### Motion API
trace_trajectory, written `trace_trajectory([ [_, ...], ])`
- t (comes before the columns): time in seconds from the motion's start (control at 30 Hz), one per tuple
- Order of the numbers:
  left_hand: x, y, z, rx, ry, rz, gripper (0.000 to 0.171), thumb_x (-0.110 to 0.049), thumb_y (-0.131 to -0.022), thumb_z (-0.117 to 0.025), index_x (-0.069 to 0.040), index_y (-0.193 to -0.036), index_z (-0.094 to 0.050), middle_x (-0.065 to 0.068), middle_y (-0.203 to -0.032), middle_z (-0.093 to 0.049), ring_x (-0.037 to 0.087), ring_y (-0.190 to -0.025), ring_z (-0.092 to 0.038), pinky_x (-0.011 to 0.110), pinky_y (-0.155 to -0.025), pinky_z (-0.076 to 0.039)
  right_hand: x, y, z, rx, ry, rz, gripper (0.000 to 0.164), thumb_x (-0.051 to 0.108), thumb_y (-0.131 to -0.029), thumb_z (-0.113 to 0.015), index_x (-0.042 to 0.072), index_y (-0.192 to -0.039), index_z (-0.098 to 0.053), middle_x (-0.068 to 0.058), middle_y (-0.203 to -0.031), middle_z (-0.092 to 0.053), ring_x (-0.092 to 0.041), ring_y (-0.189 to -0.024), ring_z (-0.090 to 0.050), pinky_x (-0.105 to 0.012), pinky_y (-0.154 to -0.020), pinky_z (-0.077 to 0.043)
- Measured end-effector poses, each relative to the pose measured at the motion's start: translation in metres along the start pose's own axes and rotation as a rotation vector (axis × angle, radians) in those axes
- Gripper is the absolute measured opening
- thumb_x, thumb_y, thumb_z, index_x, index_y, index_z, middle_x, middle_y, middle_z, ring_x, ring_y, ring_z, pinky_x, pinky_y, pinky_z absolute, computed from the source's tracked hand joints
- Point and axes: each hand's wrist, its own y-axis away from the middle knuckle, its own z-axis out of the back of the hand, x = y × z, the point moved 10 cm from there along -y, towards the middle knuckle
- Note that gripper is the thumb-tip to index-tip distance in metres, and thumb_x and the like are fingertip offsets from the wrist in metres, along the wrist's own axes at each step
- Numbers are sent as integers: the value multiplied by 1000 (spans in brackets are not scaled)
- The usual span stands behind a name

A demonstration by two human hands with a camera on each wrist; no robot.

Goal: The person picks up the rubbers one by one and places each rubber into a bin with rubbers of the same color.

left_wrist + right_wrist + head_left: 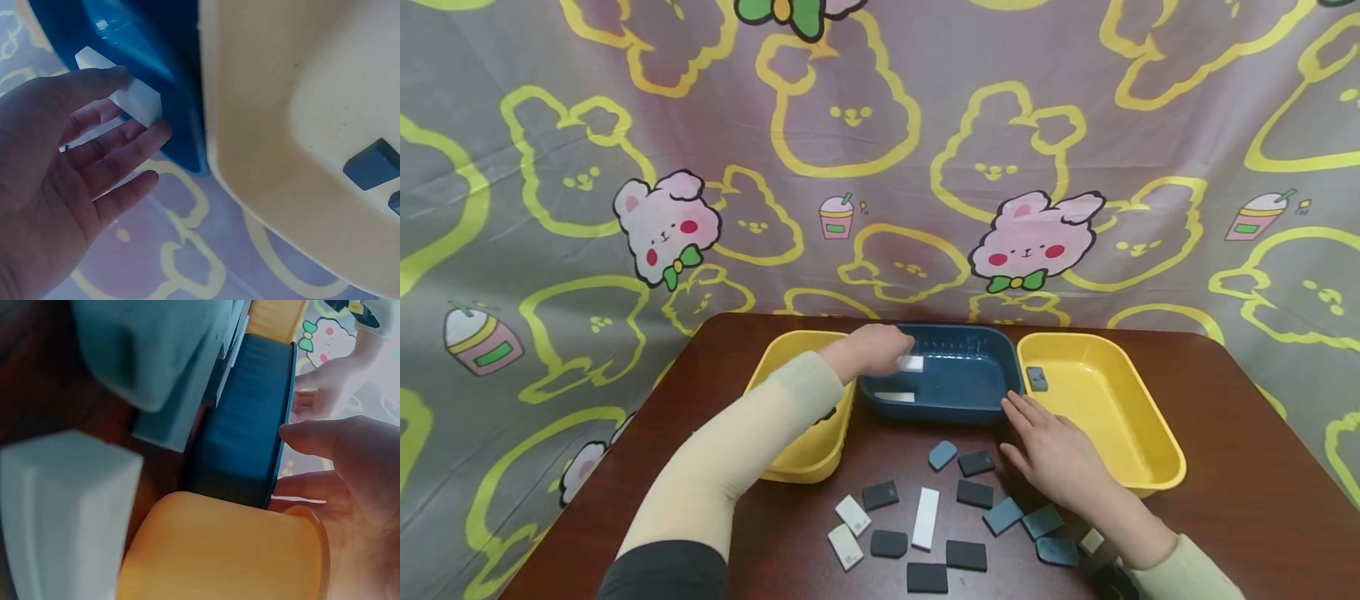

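Observation:
My left hand [874, 348] reaches over the left part of the blue bin [970, 385]. Between its thumb and fingers it pinches a white block [142, 103], seen closely in the left wrist view. Another white block [895, 397] lies in the same bin, near its front wall. My right hand [1060, 450] is at the front right corner of the blue bin, beside the right yellow bin [1161, 437]. Its fingers are extended, with fingertips right at the blue rim, and it holds nothing.
A grey-blue block [1037, 379] lies in the right yellow bin. The left yellow bin [805, 467] holds dark blocks [375, 165]. Several black, blue and white blocks, including a long white one [926, 518], are scattered on the brown table [775, 550]. A patterned cloth [895, 200] hangs behind.

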Motion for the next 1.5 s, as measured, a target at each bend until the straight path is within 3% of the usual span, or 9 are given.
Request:
trace_trajectory([
  [0.37, 3, -18, -26, 87, -132, 23, 18, -23, -91, -69, -13, -107, -69, -1, -91, -66, 15, -81, -59, 31, -79, -50, 0, 0, 0, -2, 6, -18, 64, 30, -83, -75, -5, -132, -55, -22, -136, -53, -37, -123, -51, -50, -89, -49],
  [0.67, 10, -27, -42, 96, -211, 34, 18, -23, -93, -65, -13, -107, -71, 0, -95, -68, 16, -85, -61, 33, -82, -50, 1, -1, 1, -11, 9, -22, 63, 29, -83, -76, -4, -132, -55, -21, -135, -53, -36, -123, -52, -49, -87, -50],
  [1.1, 14, -32, -50, 95, -173, 51, 17, -20, -90, -68, -12, -105, -70, 0, -90, -66, 17, -80, -59, 32, -81, -50, 1, -2, 1, -15, 16, -33, 62, 27, -82, -76, -4, -132, -56, -21, -134, -54, -37, -122, -52, -49, -85, -50],
  [1.5, 9, -27, -50, 114, -132, 43, 15, -15, -91, -65, -12, -105, -70, 1, -90, -66, 17, -80, -58, 31, -82, -49, 1, -3, 1, -11, 17, -44, 61, 26, -82, -76, -4, -131, -56, -21, -134, -55, -36, -121, -53, -49, -85, -51],
])
